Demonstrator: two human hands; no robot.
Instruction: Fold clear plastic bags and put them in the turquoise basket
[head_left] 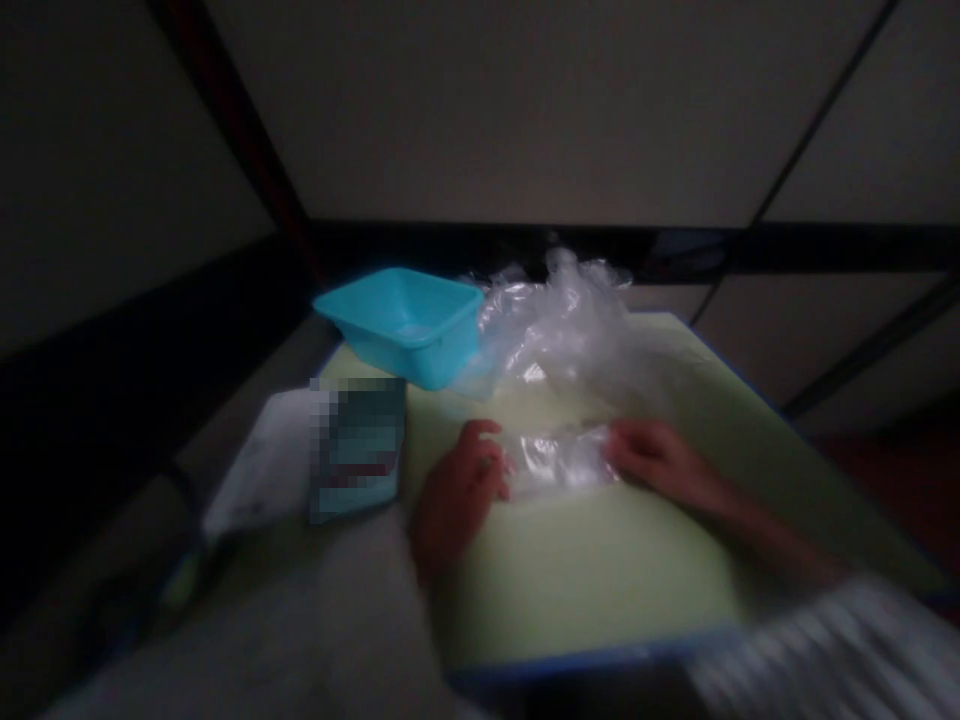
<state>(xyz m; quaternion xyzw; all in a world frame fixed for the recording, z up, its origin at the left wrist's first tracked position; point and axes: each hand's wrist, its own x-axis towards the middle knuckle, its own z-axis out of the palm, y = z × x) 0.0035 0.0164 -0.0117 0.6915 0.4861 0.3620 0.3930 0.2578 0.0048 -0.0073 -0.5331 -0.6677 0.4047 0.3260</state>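
A small clear plastic bag (pixel 559 461) is stretched between my two hands, just over the pale yellow tabletop (pixel 600 570). At its left end, the curled fingers of my left hand (pixel 461 490) grip the film. My right hand (pixel 656 460) pinches the opposite end between thumb and fingers. Whether anything lies inside the bag cannot be made out in the dim, blurred picture. Behind it rises a large crumpled heap of clear plastic (pixel 570 320).
A turquoise plastic tub (pixel 442 345) stands at the back left, beside the heap. Nearer on the left lie a partly pixelated teal item (pixel 364 450) and white paper (pixel 262 455). The table has a blue edge (pixel 600 657); panelled walls (pixel 510 120) stand behind it.
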